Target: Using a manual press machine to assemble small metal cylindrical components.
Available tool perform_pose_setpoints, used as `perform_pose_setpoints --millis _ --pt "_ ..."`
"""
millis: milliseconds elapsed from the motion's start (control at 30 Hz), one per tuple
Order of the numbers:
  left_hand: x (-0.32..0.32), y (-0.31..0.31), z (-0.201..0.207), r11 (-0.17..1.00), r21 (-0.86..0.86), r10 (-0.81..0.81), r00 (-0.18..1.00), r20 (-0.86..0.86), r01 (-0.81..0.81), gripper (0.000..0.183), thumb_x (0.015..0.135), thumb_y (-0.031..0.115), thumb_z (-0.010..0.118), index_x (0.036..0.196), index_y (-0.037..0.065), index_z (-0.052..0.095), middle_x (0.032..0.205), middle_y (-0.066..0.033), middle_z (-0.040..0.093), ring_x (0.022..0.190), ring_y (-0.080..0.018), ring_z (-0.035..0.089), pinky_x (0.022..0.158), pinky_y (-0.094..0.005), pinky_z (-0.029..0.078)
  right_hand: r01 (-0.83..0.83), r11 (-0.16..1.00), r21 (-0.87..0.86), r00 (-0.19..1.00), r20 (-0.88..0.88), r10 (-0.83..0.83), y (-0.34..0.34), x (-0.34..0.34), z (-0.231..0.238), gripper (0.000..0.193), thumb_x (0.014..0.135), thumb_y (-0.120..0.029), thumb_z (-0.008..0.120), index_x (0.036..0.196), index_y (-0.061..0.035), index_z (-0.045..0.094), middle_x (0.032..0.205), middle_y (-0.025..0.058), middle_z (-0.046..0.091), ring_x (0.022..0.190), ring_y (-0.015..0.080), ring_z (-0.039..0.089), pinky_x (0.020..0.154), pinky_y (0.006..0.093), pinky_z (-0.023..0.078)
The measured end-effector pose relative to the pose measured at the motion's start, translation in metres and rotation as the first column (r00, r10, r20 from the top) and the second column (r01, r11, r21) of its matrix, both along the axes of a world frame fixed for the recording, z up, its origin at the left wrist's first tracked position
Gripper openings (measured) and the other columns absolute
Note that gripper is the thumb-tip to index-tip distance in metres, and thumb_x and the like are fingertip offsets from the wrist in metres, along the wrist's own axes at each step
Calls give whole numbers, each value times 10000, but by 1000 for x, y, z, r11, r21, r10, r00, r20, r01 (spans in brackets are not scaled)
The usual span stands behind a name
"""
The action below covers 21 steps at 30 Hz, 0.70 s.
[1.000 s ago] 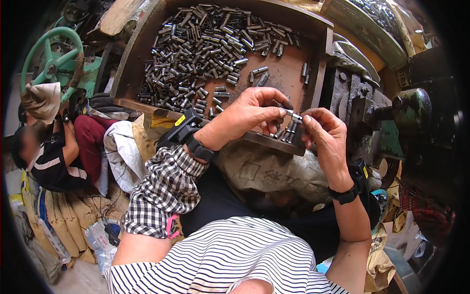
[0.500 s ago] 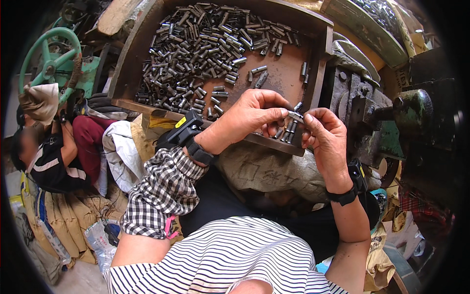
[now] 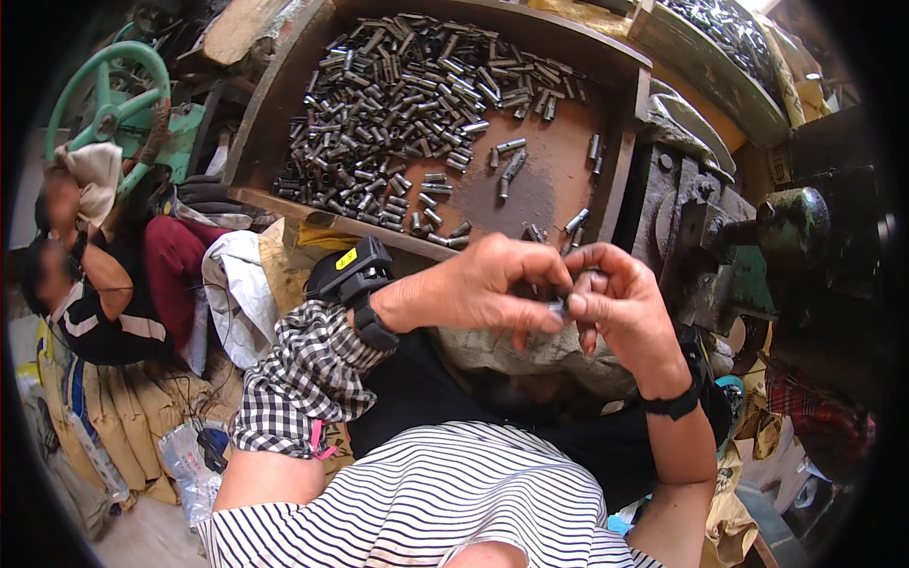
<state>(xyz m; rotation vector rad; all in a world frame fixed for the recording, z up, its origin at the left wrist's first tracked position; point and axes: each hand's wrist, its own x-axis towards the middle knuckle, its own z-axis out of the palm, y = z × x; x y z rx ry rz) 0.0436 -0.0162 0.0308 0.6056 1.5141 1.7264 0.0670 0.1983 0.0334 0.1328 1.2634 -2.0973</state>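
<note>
My left hand (image 3: 502,284) and my right hand (image 3: 620,308) meet just in front of the near edge of a wooden tray, fingers closed in a pinch. Between the fingertips a bit of a small grey metal piece (image 3: 559,309) shows; fingers hide the rest. Beyond them, the tray (image 3: 620,161) holds a big heap of short metal tubes (image 3: 379,104), thickest at its left and middle. A few loose tubes (image 3: 512,170) lie on its bare brown bottom, and several more lie at the near right corner, partly behind my hands.
A dark, greasy machine (image 3: 701,227) stands close on the right. Another box of metal parts (image 3: 724,43) is at the far right. On the left are a green handwheel (image 3: 106,112), a seated person (image 3: 114,284) and stacked brown sacks (image 3: 123,417). Cloth sacking (image 3: 502,350) lies below the tray.
Both hands have drawn back from over the tray's near right corner toward my body, fingertips still together. The metal piece, plainly visible before, is now mostly covered. The person at left has raised an arm.
</note>
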Motion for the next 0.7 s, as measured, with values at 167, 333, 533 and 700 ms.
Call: perform_pose_setpoints --millis 167,333,533,700 --pt "20 -11 6 991 -94 -106 990 -90 98 426 857 -2 574 1264 -2 449 892 -71 610 589 -75 584 524 -216 487 -120 949 291 989 -50 140 -19 12 11 304 814 -33 670 1056 36 500 743 49 618 568 95 605 463 204 485" --pt "12 -39 3 938 -198 327 916 234 -284 332 848 35 462 1178 6 482 824 -48 601 589 -81 612 484 -195 491 171 703 691 821 -495 286 -31 -22 -7 209 807 -89 663 918 50 555 745 120 631 593 174 636 498 289 492" --pt "-47 -47 -22 806 -354 316 850 -421 -475 185 783 142 585 860 -22 617 657 -69 603 601 -159 625 496 -282 463 518 144 843 427 -401 811 -52 -40 -46 81 756 -86 594 787 -11 592 753 182 621 775 341 634 692 415 507" --pt "-75 -15 -32 537 -584 -136 620 -773 -609 389 731 355 694 787 -26 634 737 -219 627 719 -392 622 660 -446 500 471 163 867 411 -380 829 -51 -43 -50 66 742 -71 572 780 -20 587 756 172 629 734 342 636 666 424 509"
